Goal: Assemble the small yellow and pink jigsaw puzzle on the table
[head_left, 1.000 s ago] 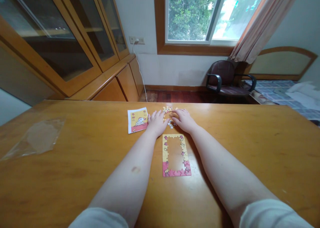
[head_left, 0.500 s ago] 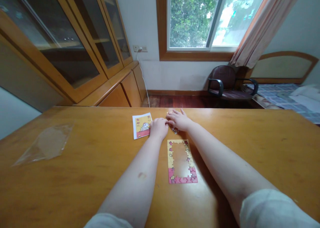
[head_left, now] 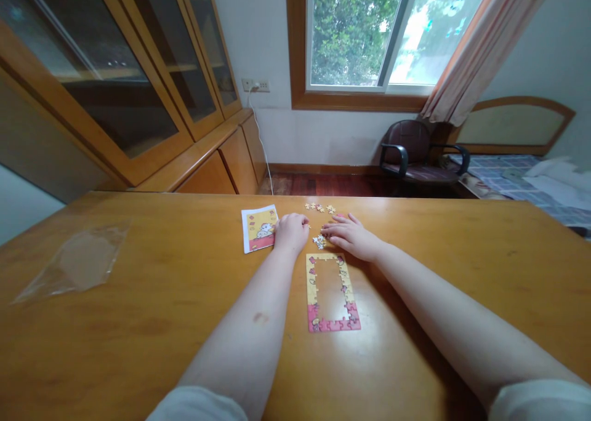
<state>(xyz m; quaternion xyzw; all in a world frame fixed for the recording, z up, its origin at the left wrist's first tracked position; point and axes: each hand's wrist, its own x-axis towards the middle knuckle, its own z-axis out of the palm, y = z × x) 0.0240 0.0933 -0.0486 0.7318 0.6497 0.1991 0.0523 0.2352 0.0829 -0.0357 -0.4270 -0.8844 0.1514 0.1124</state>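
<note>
A rectangular border of joined jigsaw pieces [head_left: 311, 285], yellow at the far end and pink at the near end, lies on the table around bare wood. Beyond it is a small pile of loose jigsaw pieces [head_left: 319, 242], and several yellow pieces [head_left: 316, 207] lie in a row near the far edge. My left hand [head_left: 292, 231] is closed beside the picture card [head_left: 259, 229], its fingertips curled over a small yellowish piece. To the right of the pile, my right hand [head_left: 351, 236] rests with fingers spread, palm down, partly covering some pieces.
A clear plastic bag [head_left: 76, 261] lies flat on the left of the wooden table [head_left: 152, 341]. Past the far edge stand a dark armchair [head_left: 410, 150] and a bed [head_left: 498, 172]. A glass-doored cabinet [head_left: 184, 125] runs along the left wall.
My right hand has slid right, away from my left hand, uncovering the loose pieces and the row by the far edge. The left hand has stayed almost in place beside the card.
</note>
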